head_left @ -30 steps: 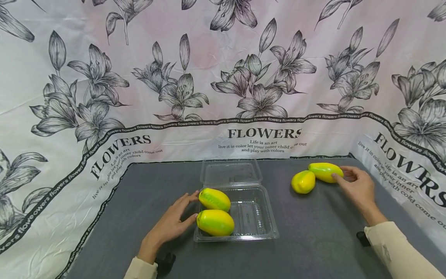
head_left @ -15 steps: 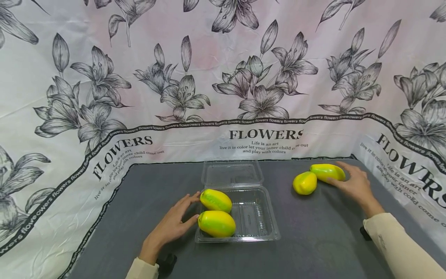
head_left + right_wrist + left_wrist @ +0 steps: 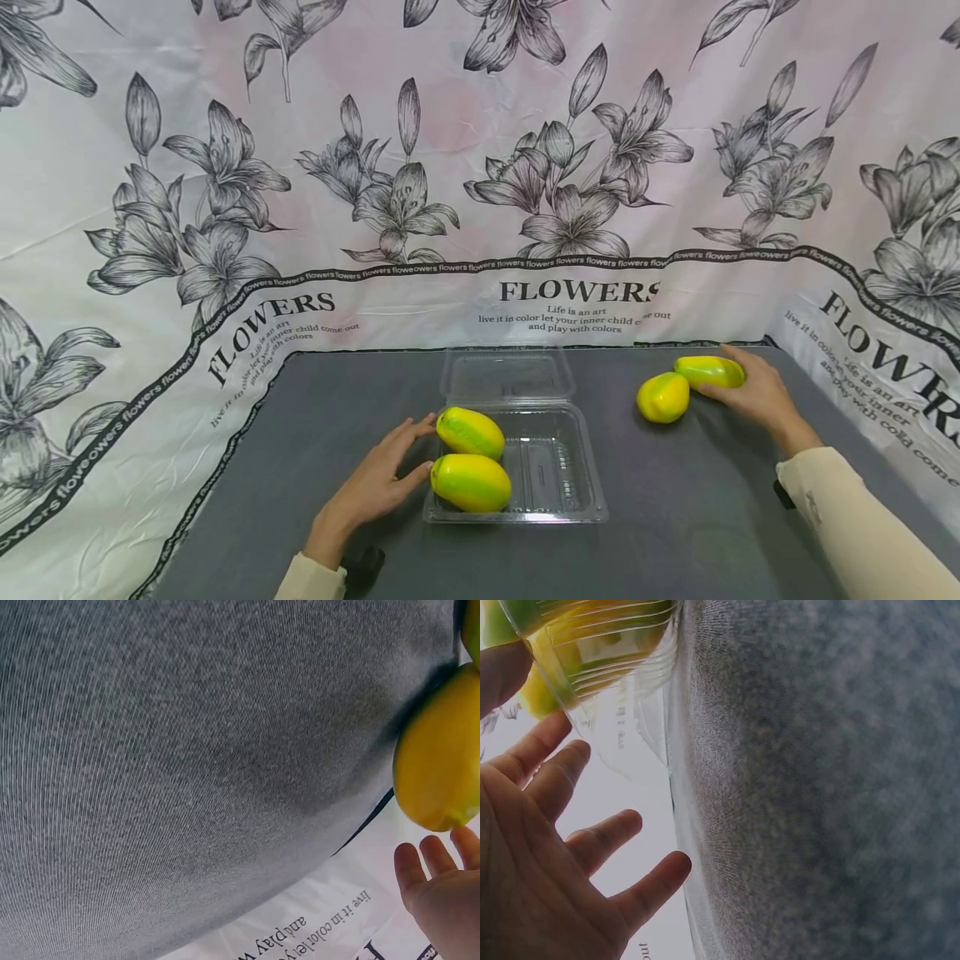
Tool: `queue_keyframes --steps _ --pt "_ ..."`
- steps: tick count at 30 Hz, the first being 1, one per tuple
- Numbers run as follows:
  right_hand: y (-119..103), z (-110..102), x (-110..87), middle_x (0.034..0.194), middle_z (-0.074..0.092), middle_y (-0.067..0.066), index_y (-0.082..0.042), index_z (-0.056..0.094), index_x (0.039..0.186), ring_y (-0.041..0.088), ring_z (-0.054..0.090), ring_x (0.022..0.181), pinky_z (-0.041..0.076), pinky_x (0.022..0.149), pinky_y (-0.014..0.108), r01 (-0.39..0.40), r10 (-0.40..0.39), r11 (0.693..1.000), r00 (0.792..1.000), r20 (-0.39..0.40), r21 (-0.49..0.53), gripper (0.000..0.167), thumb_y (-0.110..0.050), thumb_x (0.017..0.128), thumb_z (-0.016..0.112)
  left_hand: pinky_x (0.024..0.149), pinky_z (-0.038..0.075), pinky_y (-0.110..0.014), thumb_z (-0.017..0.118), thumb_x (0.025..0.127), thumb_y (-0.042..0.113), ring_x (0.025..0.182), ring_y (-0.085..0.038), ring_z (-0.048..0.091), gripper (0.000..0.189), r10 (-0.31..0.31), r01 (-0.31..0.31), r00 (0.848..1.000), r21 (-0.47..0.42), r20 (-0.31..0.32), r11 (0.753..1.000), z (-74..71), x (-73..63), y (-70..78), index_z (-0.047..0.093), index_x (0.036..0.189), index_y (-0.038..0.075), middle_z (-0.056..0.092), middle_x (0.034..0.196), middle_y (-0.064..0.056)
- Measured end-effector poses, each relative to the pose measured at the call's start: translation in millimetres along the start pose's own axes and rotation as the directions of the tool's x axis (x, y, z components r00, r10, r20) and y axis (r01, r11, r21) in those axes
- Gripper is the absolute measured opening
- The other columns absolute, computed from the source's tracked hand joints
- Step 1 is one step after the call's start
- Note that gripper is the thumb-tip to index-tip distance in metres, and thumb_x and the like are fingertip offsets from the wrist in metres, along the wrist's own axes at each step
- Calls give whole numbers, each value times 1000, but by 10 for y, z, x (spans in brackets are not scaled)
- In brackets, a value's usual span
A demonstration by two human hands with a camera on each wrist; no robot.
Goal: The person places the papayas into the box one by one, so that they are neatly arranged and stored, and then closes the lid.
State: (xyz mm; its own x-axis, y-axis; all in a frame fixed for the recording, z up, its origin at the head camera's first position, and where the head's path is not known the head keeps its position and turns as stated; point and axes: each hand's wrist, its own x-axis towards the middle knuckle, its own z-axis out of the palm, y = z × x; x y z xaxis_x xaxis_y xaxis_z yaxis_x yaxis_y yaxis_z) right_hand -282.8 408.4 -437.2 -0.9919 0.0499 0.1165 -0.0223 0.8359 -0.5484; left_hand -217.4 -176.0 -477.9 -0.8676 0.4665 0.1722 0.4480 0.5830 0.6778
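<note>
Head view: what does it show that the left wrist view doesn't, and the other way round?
Only the head view: the right hand, thumb and finger astride the farther loose fruit, plus the nearer loose fruit.
Only the left wrist view: the palm side of the left hand.
Both: that hand, the clear container, fruit inside it, the gray table.

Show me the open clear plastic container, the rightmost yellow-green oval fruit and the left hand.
Open clear plastic container (image 3: 543, 467): head view, bare base floor.
Rightmost yellow-green oval fruit (image 3: 707, 372): head view, visible middle.
Left hand (image 3: 377, 477): head view, its back.
</note>
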Motion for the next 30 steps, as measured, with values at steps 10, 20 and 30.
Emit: queue_keyframes --steps 10,20,30 --pt "56 -7 13 150 30 44 1 27 158 67 29 127 27 95 78 -1 4 998 999 46 -65 88 -48 96 66 120 24 -70 63 101 41 157 -38 21 48 -23 23 1000 2 6 1000 15 -11 12 48 145 32 32 167 6" --pt "39 18 -17 138 46 42 5 45 145 55 41 115 34 90 66 38 -39 998 999 -6 -54 68 -40 98 67 120 23 -71 63 101 41 157 -38 21 47 -24 24 1000 0 3 1000 14 -4 7 48 144 34 31 167 8" --pt "69 28 -40 145 36 46 10 29 150 61 41 127 39 99 71 -42 39 997 998 50 58 81 -42 99 64 119 23 -72 62 101 45 157 -38 21 48 -14 14 1000 1 3 1000 8 -1 11 48 145 33 31 167 6"
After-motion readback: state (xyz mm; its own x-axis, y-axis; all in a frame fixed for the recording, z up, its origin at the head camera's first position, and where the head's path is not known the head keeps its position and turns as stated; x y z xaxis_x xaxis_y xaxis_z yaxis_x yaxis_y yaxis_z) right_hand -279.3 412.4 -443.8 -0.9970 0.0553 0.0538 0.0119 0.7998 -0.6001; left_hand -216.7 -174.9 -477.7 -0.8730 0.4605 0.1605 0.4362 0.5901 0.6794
